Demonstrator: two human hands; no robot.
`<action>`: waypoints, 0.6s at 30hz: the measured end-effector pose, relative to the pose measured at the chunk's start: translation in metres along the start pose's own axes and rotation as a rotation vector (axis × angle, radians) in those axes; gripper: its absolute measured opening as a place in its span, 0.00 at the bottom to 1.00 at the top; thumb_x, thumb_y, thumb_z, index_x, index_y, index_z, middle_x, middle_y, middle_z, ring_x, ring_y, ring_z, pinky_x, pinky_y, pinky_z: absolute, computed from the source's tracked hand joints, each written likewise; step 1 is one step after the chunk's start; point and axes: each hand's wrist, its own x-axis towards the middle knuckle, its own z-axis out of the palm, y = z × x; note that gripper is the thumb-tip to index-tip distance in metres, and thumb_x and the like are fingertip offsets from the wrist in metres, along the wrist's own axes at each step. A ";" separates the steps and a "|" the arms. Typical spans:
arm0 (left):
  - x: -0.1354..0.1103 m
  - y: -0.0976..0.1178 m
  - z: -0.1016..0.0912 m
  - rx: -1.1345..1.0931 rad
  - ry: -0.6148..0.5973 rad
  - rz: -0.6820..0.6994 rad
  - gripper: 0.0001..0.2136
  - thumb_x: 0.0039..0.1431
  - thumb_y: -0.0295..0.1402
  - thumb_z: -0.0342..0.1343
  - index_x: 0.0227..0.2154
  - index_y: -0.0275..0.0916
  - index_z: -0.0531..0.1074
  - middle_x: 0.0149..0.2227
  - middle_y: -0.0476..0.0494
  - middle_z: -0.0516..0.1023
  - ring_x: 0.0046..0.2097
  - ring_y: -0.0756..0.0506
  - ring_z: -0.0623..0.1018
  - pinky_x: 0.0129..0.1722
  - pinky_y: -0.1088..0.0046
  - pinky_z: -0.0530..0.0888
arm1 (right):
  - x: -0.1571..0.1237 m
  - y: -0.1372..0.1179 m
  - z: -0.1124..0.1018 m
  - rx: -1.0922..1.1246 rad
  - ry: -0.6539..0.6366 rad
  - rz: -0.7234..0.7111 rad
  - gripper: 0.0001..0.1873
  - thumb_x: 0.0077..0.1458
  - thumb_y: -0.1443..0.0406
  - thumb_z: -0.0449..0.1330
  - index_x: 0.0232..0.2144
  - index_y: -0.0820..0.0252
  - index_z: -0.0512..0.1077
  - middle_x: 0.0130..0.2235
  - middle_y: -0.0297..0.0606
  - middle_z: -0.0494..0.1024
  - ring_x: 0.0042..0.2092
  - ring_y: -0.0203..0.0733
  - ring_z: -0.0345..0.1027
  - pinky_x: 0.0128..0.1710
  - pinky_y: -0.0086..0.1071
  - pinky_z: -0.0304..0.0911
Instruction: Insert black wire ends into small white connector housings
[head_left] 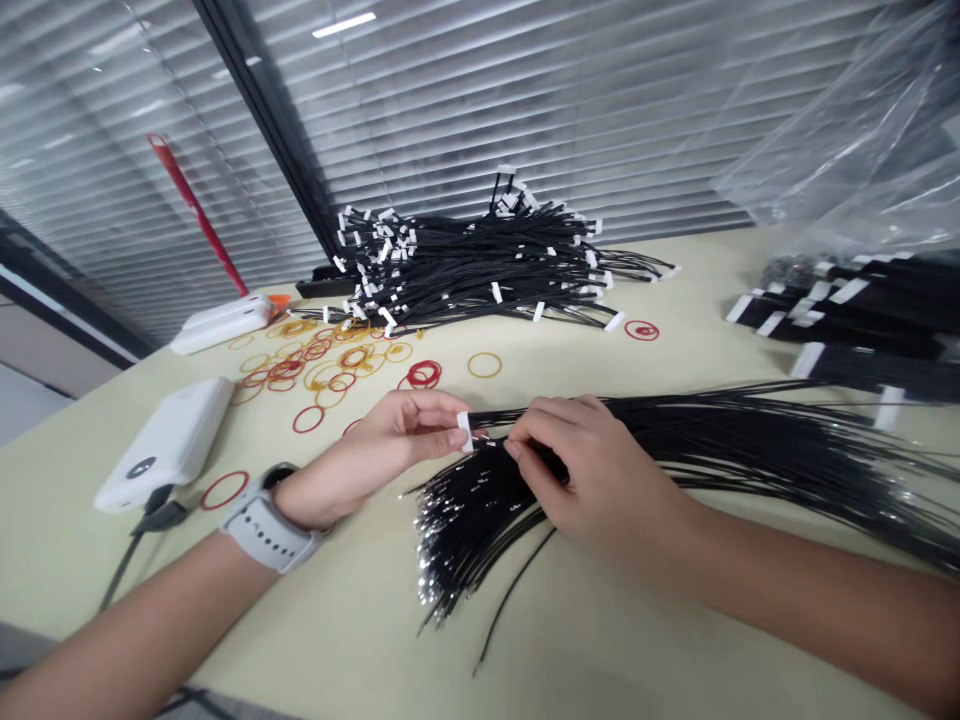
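Note:
My left hand [379,452], with a grey watch on the wrist, pinches a small white connector [465,431] between thumb and fingers. My right hand [592,470] is closed in a pinch just right of it, its fingertips on the end of a thin black wire at the connector. Both hands hover over a loose fan of black wires [750,445] with shiny metal tips [439,540] that lies on the pale table [360,620]. One wire strays toward the front edge.
A heap of finished black wires with white connectors [480,260] lies at the back. Red and yellow rubber bands [330,365] are scattered left of centre. A white power bank [169,445] with cable sits left, another white device [221,322] behind it. Bundled wires [862,320] and clear plastic bags [855,130] are at right.

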 end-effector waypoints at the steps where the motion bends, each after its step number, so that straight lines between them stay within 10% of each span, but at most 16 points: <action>1: 0.000 0.000 0.000 0.004 -0.002 0.002 0.06 0.49 0.24 0.58 0.32 0.36 0.71 0.28 0.51 0.75 0.32 0.53 0.73 0.36 0.78 0.68 | 0.000 0.000 0.000 -0.002 0.001 0.002 0.08 0.52 0.71 0.48 0.25 0.61 0.66 0.27 0.34 0.69 0.29 0.34 0.59 0.33 0.32 0.49; 18: -0.002 -0.001 0.005 0.125 -0.086 0.047 0.04 0.52 0.27 0.56 0.32 0.36 0.71 0.29 0.49 0.75 0.33 0.52 0.73 0.33 0.79 0.67 | 0.000 0.002 0.000 0.051 -0.029 -0.029 0.09 0.54 0.70 0.49 0.25 0.62 0.66 0.27 0.34 0.69 0.30 0.34 0.59 0.33 0.32 0.50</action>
